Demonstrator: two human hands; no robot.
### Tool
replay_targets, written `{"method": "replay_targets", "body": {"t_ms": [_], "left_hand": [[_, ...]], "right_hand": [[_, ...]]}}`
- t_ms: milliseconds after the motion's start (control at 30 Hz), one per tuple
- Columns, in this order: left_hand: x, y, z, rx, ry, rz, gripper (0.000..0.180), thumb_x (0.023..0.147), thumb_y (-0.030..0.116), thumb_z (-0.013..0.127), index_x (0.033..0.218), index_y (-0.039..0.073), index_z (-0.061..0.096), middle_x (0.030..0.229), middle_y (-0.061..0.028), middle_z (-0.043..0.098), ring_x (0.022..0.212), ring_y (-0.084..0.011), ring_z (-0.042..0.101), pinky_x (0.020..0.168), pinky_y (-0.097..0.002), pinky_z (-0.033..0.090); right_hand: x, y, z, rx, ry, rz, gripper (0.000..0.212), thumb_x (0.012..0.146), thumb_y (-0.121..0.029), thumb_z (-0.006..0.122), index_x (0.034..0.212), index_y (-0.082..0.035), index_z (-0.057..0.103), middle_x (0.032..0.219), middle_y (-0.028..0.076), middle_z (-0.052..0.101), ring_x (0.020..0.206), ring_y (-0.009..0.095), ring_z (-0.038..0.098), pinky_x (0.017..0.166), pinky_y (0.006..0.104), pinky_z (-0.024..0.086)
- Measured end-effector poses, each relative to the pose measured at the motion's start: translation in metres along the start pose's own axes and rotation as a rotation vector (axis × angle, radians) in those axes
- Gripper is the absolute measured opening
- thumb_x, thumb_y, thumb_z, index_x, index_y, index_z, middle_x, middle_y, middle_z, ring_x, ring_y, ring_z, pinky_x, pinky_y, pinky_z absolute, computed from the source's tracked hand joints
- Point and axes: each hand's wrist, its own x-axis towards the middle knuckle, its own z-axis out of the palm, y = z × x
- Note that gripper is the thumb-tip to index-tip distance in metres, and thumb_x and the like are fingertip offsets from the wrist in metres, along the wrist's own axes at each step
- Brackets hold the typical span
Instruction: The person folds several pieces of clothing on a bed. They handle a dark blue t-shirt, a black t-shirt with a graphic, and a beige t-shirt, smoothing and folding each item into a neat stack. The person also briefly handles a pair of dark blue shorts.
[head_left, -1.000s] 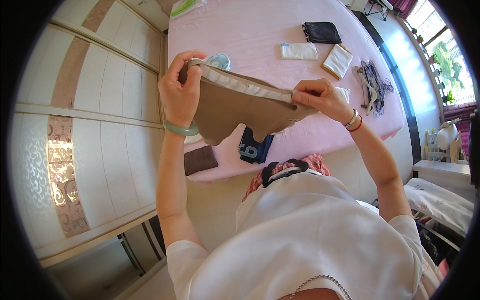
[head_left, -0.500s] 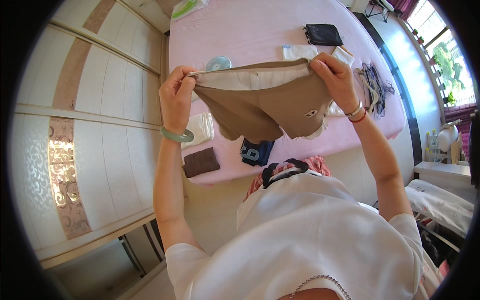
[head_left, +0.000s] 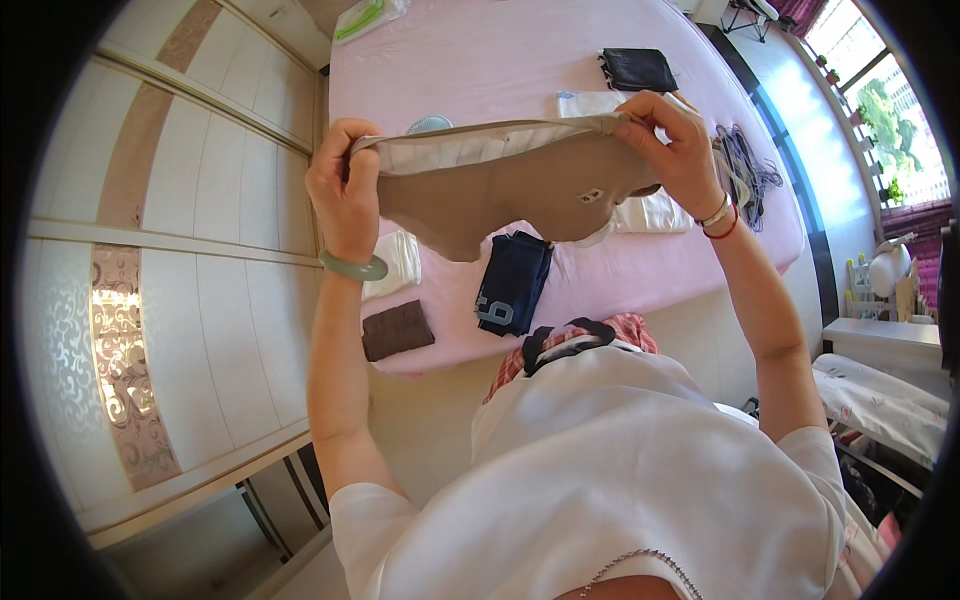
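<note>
Brown shorts (head_left: 490, 195) with a pale lining and a small patch hang stretched by the waistband over the bed. My left hand (head_left: 343, 185) is closed round the waistband's left end. At its right end, my right hand (head_left: 675, 145) pinches the band between thumb and fingers. Below the shorts, a folded navy garment (head_left: 518, 280) lies on the bed. Left of it are a folded dark brown cloth (head_left: 398, 331) and a folded white one (head_left: 398, 265). White folded fabric (head_left: 655, 214) shows under my right hand, and another white piece (head_left: 585, 103) lies behind the waistband.
The pink-sheeted bed (head_left: 450, 60) fills the middle. A black folded item (head_left: 638, 69), a bundle of hangers or cords (head_left: 748, 170) and a partly hidden light-blue round object (head_left: 430, 124) lie on it. A sliding-door wardrobe (head_left: 210, 200) stands left; a white cabinet (head_left: 880, 340) is at right.
The shorts have swung up and away from me, their legs lifting so more of the navy garment shows. Both hands still hold the waistband, the left one slightly farther left.
</note>
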Motion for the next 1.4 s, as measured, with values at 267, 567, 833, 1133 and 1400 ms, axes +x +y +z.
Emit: {"method": "replay_targets", "body": {"t_ms": [267,567,833,1133,1400], "left_hand": [[0.001,0.031,0.023,0.048,-0.44,-0.211,0.043,0.082,0.03,0.076,0.117,0.009,0.062,0.072,0.003,0.05,0.063,-0.007,0.045,0.057,-0.0231,0.036],[0.011,0.036,0.071,0.158,-0.161,-0.126,0.029,0.086,0.025,0.075,0.075,0.004,0.06,0.057,0.0014,0.036,0.055,-0.0055,0.036,0.05,-0.0249,0.03],[0.027,0.04,0.041,-0.054,0.083,-0.047,0.027,0.093,0.021,0.07,0.074,0.005,0.058,0.067,0.0101,0.04,0.064,-0.0021,0.032,0.056,-0.0196,0.025],[0.026,0.028,0.027,0.047,0.053,-0.118,0.031,0.092,0.022,0.07,0.072,0.005,0.054,0.067,0.0095,0.038,0.064,-0.0031,0.03,0.056,-0.0202,0.023],[0.028,0.022,0.01,0.166,0.139,-0.11,0.029,0.091,0.022,0.072,0.074,0.003,0.057,0.066,0.0095,0.04,0.063,-0.0029,0.031,0.055,-0.0201,0.024]], "right_hand": [[0.01,-0.005,0.036,0.273,0.004,0.176,0.015,0.088,-0.017,0.071,0.093,-0.003,0.069,0.071,-0.001,0.062,0.067,0.002,0.049,0.06,0.0216,0.042],[0.024,-0.029,0.048,0.257,-0.144,0.063,0.025,0.083,-0.021,0.072,0.101,-0.005,0.066,0.073,0.008,0.064,0.064,0.018,0.059,0.06,0.0322,0.046],[-0.052,0.064,0.034,0.219,-0.29,0.526,0.022,0.086,-0.015,0.07,0.102,-0.002,0.064,0.087,0.002,0.067,0.08,0.009,0.061,0.07,0.0278,0.049],[-0.068,0.073,0.038,0.568,0.158,0.569,0.026,0.098,-0.023,0.059,0.112,-0.002,0.065,0.092,-0.001,0.066,0.084,0.004,0.059,0.074,0.0226,0.049],[-0.07,0.082,0.036,0.442,0.235,0.747,0.035,0.101,-0.026,0.047,0.119,0.001,0.058,0.09,0.006,0.059,0.077,0.014,0.06,0.071,0.0291,0.055]]}}
